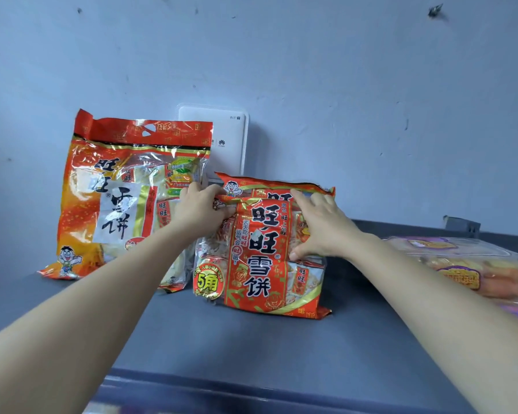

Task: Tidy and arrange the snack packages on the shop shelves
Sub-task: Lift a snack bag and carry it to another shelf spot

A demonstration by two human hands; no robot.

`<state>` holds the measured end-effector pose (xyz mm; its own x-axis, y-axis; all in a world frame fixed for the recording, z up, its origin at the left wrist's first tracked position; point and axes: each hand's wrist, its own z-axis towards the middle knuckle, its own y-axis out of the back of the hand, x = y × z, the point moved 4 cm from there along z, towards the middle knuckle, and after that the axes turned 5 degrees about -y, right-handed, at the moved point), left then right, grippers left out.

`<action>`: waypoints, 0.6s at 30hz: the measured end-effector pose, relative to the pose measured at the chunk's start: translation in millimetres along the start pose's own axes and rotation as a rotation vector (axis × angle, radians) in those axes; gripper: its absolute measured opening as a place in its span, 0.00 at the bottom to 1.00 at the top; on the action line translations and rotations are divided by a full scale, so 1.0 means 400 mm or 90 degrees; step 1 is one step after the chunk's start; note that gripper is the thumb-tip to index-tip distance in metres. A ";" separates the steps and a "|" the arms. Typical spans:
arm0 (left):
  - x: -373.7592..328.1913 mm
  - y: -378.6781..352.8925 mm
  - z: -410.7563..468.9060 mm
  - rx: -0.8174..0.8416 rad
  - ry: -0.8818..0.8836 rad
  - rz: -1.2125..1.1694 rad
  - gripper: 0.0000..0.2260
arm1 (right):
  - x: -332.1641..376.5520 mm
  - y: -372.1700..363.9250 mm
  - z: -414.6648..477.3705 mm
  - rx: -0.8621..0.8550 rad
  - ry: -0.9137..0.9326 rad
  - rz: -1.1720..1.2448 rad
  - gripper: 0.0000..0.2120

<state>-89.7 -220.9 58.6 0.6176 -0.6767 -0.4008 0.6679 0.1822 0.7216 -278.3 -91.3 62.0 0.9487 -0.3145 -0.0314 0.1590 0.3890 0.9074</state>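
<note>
Pale blue wall (pixel 341 70), scuffed and marked, fills everything above and beyond both hands. Below them runs the grey-blue shelf (pixel 251 348), its front lip nearest the camera.

Just to the outside of the left hand (pixel 199 210) stands the big bag (pixel 108 204) of rice crackers. It is red and orange with a clear window, upright, with its crumpled top against the wall. On the far side of the right hand (pixel 323 228) a clear pack with purple trim (pixel 461 264) lies flat on the shelf, blurred at the picture's edge.

Between the two hands stands the front pack (pixel 260 264), red with bold black characters and a yellow price badge, its base on the shelf. Directly behind it, touching, is the rear pack (pixel 266 186) of the same kind, with only its top strip showing above the fingers. A white router (pixel 228 130) leans on the wall beyond the left hand, partly hidden by the big bag.

The left hand grips the front pack's upper left corner, thumb on its face and fingers curled behind. The right hand pinches the upper right side, with bent fingers reaching over the top edge and the thumb pressed on the front.
</note>
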 end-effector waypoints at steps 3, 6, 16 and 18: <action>-0.008 0.028 -0.034 -0.104 -0.021 0.107 0.26 | 0.000 -0.001 -0.001 -0.021 0.018 0.017 0.63; -0.036 0.046 -0.076 -0.208 -0.076 0.165 0.24 | 0.001 0.003 -0.014 -0.050 0.028 0.040 0.61; -0.170 0.012 -0.156 -0.251 -0.230 0.072 0.17 | -0.085 0.045 -0.127 -0.137 -0.033 0.091 0.49; -0.214 -0.001 -0.167 -0.251 -0.270 0.043 0.15 | -0.140 0.049 -0.157 -0.124 -0.094 0.114 0.44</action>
<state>-114.9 -115.4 54.8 0.4977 -0.8663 -0.0417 0.7874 0.4312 0.4405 -311.1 -11.9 55.2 0.9187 -0.3430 0.1960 0.0559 0.6040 0.7950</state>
